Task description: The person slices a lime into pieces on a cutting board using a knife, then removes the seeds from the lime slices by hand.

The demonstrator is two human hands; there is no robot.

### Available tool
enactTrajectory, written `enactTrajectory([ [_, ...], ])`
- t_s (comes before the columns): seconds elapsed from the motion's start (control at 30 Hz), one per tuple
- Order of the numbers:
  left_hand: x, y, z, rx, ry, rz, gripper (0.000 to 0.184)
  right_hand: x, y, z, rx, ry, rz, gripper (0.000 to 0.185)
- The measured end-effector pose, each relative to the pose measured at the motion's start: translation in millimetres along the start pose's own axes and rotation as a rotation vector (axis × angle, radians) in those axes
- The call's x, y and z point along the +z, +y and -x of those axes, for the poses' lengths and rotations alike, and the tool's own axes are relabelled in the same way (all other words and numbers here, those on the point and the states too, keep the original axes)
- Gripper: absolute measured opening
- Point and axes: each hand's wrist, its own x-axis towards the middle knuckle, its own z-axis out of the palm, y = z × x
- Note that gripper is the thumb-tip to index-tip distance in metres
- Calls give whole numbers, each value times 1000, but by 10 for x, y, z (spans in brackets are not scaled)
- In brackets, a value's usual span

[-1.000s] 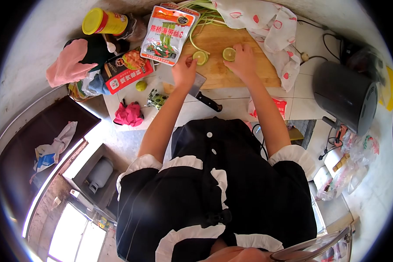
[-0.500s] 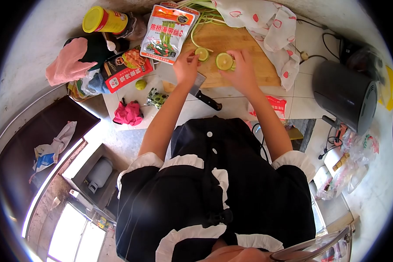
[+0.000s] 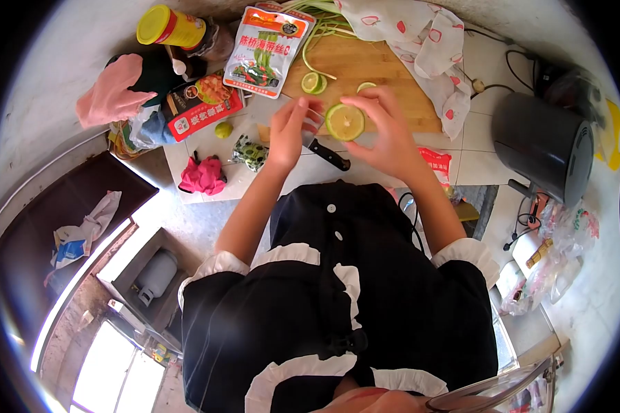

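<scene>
A lime half (image 3: 345,122), cut face up, is pinched between the thumb and fingers of my right hand (image 3: 386,134) above the front of the cutting board. My left hand (image 3: 289,131) hovers just left of it, loosely curled with fingers apart and no object visible in them. Beside and partly behind that hand lies the knife (image 3: 331,155), black handle toward me, its blade partly covered. On the wooden cutting board (image 3: 386,69) rest a cut lime piece (image 3: 313,83) and another lime piece (image 3: 366,87), partly hidden by my right fingers.
Green stalks (image 3: 324,31) and a seaweed packet (image 3: 263,51) sit at the back. A strawberry-print cloth (image 3: 427,55) overlaps the board's right edge. Leftward are a red-black box (image 3: 203,110), a whole lime (image 3: 223,129) and a pink cloth bundle (image 3: 203,175). A dark pot (image 3: 544,151) stands right.
My left hand has let go of a lime piece, left on the board, and drawn nearer. My right hand has brought its lime half closer and left, cut face turned up.
</scene>
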Motion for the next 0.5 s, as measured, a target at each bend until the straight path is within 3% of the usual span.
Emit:
enactTrajectory([
  [0.1, 97, 268, 362, -90, -211, 167, 19, -60, -182, 7, -55, -52, -22, 56],
  [0.3, 139, 463, 596, 15, -220, 88, 17, -174, -522, 42, -76, -103, -166, 51],
  [0.5, 164, 618, 784, -48, -235, 235, 15, -143, -552, 165, -70, 7, -236, 27],
])
